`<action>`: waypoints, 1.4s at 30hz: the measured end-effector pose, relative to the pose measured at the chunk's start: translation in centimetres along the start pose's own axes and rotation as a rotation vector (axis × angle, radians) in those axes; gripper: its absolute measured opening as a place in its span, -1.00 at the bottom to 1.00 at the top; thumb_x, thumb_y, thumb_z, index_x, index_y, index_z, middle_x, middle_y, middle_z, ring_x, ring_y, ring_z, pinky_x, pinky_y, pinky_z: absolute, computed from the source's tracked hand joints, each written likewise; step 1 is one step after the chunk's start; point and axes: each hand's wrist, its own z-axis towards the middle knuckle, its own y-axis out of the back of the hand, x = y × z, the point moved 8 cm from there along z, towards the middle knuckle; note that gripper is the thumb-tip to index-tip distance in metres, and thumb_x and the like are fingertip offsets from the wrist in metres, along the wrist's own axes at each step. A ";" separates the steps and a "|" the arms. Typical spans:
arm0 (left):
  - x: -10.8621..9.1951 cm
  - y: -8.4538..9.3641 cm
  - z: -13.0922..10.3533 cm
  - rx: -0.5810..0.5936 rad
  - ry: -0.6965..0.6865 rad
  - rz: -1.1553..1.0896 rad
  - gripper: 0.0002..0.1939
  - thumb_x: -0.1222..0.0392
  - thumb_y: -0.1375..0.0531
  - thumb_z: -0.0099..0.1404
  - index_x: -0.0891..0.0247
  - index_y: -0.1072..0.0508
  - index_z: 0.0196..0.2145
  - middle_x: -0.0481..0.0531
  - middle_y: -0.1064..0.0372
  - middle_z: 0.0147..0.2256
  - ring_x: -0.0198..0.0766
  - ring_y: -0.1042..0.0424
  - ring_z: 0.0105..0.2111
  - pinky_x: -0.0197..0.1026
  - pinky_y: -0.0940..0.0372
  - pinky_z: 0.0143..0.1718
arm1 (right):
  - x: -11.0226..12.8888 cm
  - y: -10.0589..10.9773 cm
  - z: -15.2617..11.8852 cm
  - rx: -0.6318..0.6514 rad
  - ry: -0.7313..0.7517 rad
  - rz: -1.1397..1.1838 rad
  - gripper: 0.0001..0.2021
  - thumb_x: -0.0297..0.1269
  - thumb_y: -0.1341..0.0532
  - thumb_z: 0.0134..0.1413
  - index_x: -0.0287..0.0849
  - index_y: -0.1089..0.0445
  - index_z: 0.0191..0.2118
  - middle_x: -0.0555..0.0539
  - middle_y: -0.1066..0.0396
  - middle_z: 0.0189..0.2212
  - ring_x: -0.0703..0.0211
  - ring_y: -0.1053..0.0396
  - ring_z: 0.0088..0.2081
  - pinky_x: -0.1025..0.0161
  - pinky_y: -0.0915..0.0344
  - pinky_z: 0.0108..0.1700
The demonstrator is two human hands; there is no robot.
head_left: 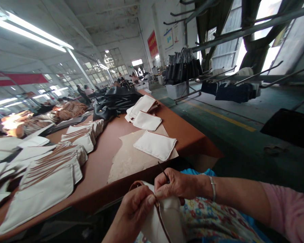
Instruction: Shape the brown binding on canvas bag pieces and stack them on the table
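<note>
In my lap lies a white pouch (172, 216) with a brown zipper strip (162, 222) running along it. My left hand (131, 209) is closed on the pouch's edge, thumb pressed beside the zipper. Close against it, my right hand (177, 184) pinches at the same spot, also closed. A thin dark tool (162, 169) sticks up from the right fingers; its lower end is hidden in the hand. On the table ahead, a finished-looking white pouch (155, 145) lies flat on a brown paper sheet (126, 158).
Beyond it are another white pouch (147, 120) and a small pile of pouches (142, 106). Overlapping rows of white pouches (48, 189) cover the brown table's (105, 153) left side. Black leather pieces (119, 99) lie farther back. Racks with black bags (183, 69) stand right.
</note>
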 end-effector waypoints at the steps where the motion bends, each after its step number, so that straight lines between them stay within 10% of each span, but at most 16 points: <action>1: 0.5 -0.3 0.2 0.008 0.015 -0.083 -0.59 -0.11 -0.14 0.30 0.26 -0.31 -0.52 -0.09 -0.13 -0.51 -0.33 -0.13 -0.49 -0.30 -0.04 -0.49 | -0.2 0.0 -0.1 -0.014 0.006 0.036 -0.65 -0.02 -0.31 0.03 -0.27 -0.39 -0.34 0.13 -0.22 -0.64 0.46 -0.09 -0.74 0.49 -0.05 -0.73; 8: 2.7 -1.4 0.7 0.019 0.214 -0.672 -0.31 -0.32 0.08 0.32 0.37 -0.46 -0.50 -0.01 -0.25 -0.57 -0.37 -0.08 -0.59 -0.30 0.06 -0.57 | -0.5 0.7 0.1 -0.047 0.094 0.042 -0.64 -0.04 -0.34 0.01 -0.30 -0.38 -0.38 0.10 -0.27 -0.62 0.49 -0.09 -0.71 0.50 -0.01 -0.71; 16: 1.6 -0.2 0.1 -0.004 0.273 -0.700 -0.76 0.10 -0.28 0.11 0.39 -0.49 -0.48 0.01 -0.35 -0.57 -0.40 -0.15 -0.60 -0.33 0.06 -0.57 | -0.3 1.2 0.4 -0.062 0.099 -0.045 -0.61 0.00 -0.34 -0.01 -0.30 -0.39 -0.40 0.09 -0.24 -0.63 0.47 -0.06 -0.68 0.48 0.04 -0.68; 23: 3.7 -1.3 0.4 -0.026 0.256 -0.661 -0.68 0.04 -0.34 0.03 0.28 -0.32 -0.57 -0.13 -0.20 -0.66 -0.46 -0.06 -0.67 -0.35 0.11 -0.61 | -0.6 1.0 0.8 -0.071 0.110 -0.051 -0.62 -0.01 -0.35 -0.03 -0.31 -0.38 -0.42 0.09 -0.24 -0.63 0.46 -0.07 -0.65 0.48 0.03 -0.66; 34: 1.1 1.5 -0.8 -0.184 0.037 -0.008 -0.76 0.04 -0.21 0.27 0.28 -0.46 -0.26 0.03 -0.42 -0.38 -0.23 -0.35 -0.38 -0.30 -0.24 -0.39 | -2.9 0.5 1.5 -0.033 -0.073 -0.010 -0.57 -0.04 -0.39 -0.10 -0.27 -0.51 -0.16 0.07 -0.35 -0.55 0.48 -0.11 -0.74 0.50 -0.06 -0.77; 42: -1.3 2.9 -4.1 -0.600 -0.424 0.532 -0.88 0.32 -0.20 0.29 0.21 -0.46 -0.21 0.03 -0.45 -0.32 -0.26 -0.46 -0.35 -0.29 -0.33 -0.30 | -4.3 0.7 1.2 -0.091 -0.134 0.204 -0.63 -0.19 -0.39 -0.15 -0.27 -0.57 -0.17 0.02 -0.43 -0.57 0.44 -0.16 -0.73 0.46 -0.10 -0.71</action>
